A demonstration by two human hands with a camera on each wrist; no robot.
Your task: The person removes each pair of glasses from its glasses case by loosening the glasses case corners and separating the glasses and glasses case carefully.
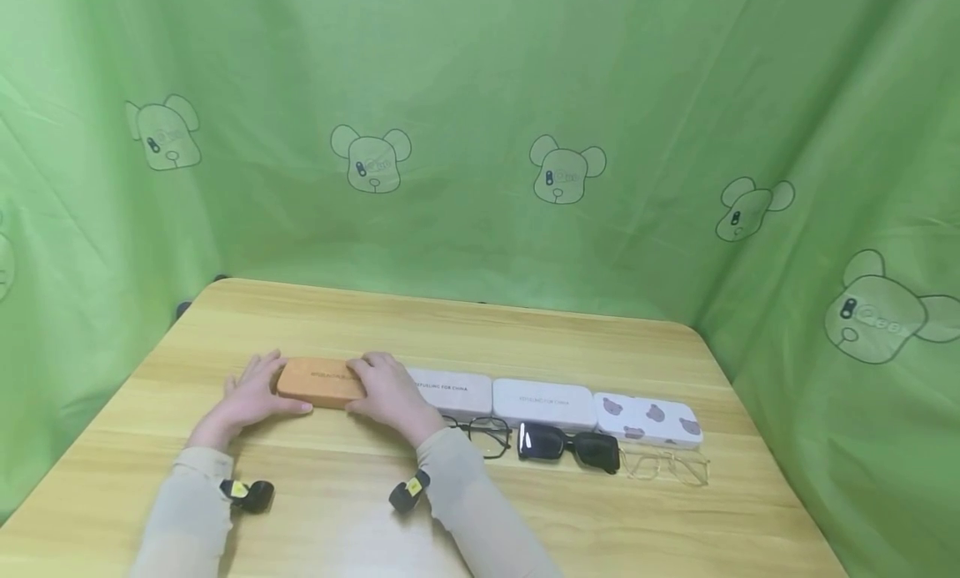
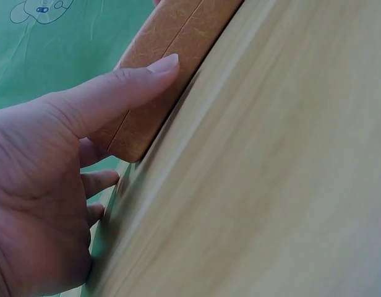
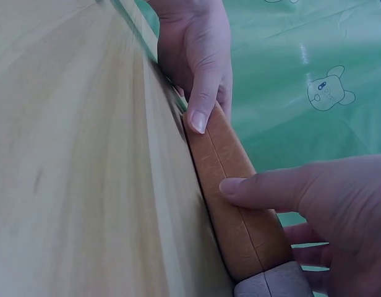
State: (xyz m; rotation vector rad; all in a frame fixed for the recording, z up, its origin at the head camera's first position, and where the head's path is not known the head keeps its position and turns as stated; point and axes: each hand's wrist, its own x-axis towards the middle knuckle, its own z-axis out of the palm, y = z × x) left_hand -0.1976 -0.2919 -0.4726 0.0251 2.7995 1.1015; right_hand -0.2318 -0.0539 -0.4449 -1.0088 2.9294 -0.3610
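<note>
An orange glasses case (image 1: 318,386) lies closed on the table at the left end of a row of cases. My left hand (image 1: 251,396) grips its left end, thumb on the front side and fingers around the back. Toward the case's right end, my right hand (image 1: 392,396) holds it the same way, with the thumb (image 3: 258,190) pressed near the lid seam. In the left wrist view the case (image 2: 178,43) rests on the wood. A grey case (image 3: 271,281) adjoins its right end, partly covered by the right hand in the head view.
Farther right stand a white case (image 1: 543,404) and a bear-print case (image 1: 648,419). In front of the row lie black-framed glasses (image 1: 489,436), partly behind the right forearm, dark sunglasses (image 1: 570,446) and thin gold-framed glasses (image 1: 667,466). Green curtains (image 1: 465,228) surround the wooden table (image 1: 330,511).
</note>
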